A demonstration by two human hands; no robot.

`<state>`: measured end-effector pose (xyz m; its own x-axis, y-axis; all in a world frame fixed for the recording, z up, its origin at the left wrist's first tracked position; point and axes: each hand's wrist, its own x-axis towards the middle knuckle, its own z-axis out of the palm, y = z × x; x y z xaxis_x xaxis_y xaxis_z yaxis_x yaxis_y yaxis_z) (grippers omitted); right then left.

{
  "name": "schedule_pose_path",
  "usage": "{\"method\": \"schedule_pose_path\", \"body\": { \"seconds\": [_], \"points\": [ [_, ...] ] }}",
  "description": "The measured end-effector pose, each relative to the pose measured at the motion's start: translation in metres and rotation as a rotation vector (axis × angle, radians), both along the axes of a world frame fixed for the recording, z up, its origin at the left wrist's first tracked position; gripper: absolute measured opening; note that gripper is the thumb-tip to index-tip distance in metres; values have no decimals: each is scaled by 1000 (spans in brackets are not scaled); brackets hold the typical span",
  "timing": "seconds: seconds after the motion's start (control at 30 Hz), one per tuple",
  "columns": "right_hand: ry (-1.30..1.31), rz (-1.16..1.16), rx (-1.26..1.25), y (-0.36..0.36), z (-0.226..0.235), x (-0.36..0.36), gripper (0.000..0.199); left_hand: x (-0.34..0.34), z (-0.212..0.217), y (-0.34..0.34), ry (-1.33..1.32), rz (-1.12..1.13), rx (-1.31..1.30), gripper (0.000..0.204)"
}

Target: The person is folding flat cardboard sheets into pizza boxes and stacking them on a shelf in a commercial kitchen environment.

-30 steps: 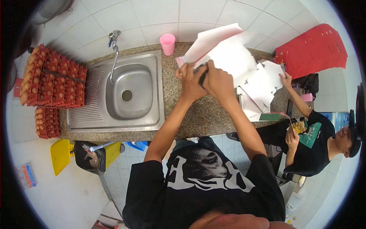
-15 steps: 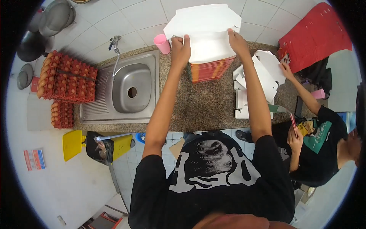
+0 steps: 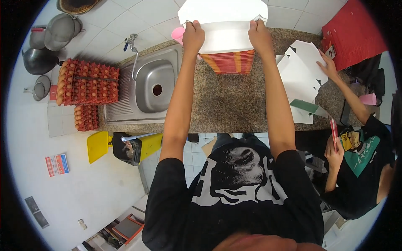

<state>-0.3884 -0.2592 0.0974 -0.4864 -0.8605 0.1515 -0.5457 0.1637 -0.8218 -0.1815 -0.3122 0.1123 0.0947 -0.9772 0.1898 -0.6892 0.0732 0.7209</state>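
Note:
A white folded cardboard box (image 3: 226, 25) is held up at the far edge of the granite counter (image 3: 234, 104). My left hand (image 3: 193, 35) grips its left side and my right hand (image 3: 259, 35) grips its right side. Under the box stands a stack of red and orange folded boxes (image 3: 230, 62). A pink cup (image 3: 178, 34) stands just left of my left hand.
A steel sink (image 3: 153, 85) with a tap lies to the left, beside red egg trays (image 3: 88, 81). Flat white box blanks (image 3: 301, 71) lie on the right, where another person (image 3: 360, 159) reaches. A red crate (image 3: 356, 31) stands at far right. A yellow bin (image 3: 125, 146) sits below the counter.
Both my hands have lifted the white box higher and farther from me, arms now stretched out. A second ago the hands were close together folding the cardboard.

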Motion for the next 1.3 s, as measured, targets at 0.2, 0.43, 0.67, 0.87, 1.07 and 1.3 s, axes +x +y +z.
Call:
{"method": "schedule_pose_path", "body": {
  "seconds": [0.2,0.43,0.67,0.87,1.07,1.3],
  "points": [
    [-26,-11,-79,3,-7,-4,39,1,-5,-1,-33,-24,-30,43],
    [-39,-32,-63,5,-8,1,40,4,-11,1,-8,-38,-54,41],
    [-56,-86,-16,0,-14,0,42,3,-10,-1,-5,-49,0,41],
    [-106,-104,57,2,-12,-4,47,-5,-6,2,-18,-39,-25,39],
    [-469,-129,-175,70,-72,2,43,0,-9,3,50,-68,-44,38],
    [-126,92,155,198,-163,5,26,1,-11,2,69,-38,-89,41]
  ]
}}
